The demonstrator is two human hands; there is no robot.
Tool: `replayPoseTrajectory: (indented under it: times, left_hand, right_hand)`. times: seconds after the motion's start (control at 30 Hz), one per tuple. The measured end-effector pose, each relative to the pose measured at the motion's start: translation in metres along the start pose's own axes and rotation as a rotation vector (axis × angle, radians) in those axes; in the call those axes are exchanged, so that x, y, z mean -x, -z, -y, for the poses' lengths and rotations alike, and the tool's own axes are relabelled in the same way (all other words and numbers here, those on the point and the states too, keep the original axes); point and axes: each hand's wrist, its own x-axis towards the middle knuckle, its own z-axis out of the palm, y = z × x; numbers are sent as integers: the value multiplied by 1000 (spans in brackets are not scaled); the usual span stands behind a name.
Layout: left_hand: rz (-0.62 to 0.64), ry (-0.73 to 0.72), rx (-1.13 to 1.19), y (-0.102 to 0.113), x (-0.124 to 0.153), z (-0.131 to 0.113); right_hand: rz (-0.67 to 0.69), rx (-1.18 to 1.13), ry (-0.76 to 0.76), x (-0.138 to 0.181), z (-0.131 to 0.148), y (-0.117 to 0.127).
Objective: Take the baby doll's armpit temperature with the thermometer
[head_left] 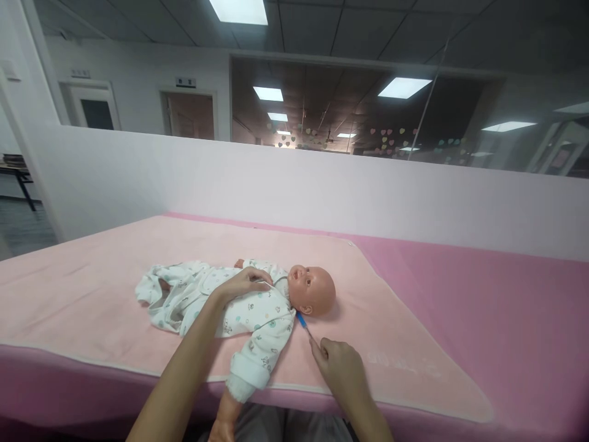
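Observation:
A baby doll (314,288) lies on its back, head to the right, in a white patterned romper (251,310). On its chest, near the collar, my left hand (246,282) has its fingers closed on the romper's front edge. Below the doll's head, my right hand (339,362) pinches a thin stick with a blue end (301,320). That blue end lies against the doll's neck and shoulder; its tip is partly hidden there, so its exact kind is unclear. The doll's near arm (225,417) hangs over the table's front edge.
A peach cloth (396,331) with a pale border covers much of the pink padded surface (519,307). A low white wall (322,190) runs along the back, with glass above it. At the far left stands a dark-topped table (16,169).

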Motion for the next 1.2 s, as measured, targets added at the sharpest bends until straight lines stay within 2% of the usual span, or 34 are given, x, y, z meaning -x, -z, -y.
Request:
replayPoseTrajectory:
  times: [0.1, 0.17, 0.27, 0.37, 0.53, 0.73, 0.93, 1.2]
  left_hand:
    - [10, -20, -34, 1, 0, 1]
    - [2, -4, -64, 0, 0, 1]
    - [-43, 44, -70, -1, 1, 1]
    - [-73, 57, -11, -4, 2, 1]
    - [-83, 9, 135, -5, 2, 1]
    - [-139, 26, 182, -5, 3, -1]
    - [-157, 55, 242, -6, 3, 0]
    - [-157, 96, 287, -7, 0, 2]
  right_hand:
    - [163, 29, -10, -11, -1, 9]
    - [183, 32, -28, -21, 2, 18]
    - [118, -103, 2, -45, 18, 33]
    - [-3, -325, 64, -80, 48, 37]
    - [-139, -511, 204, -124, 92, 7]
    - [-258, -705, 246, -123, 101, -27]
    - [-350, -854, 227, -118, 100, -32]
    - [-381, -886, 157, -116, 101, -38]
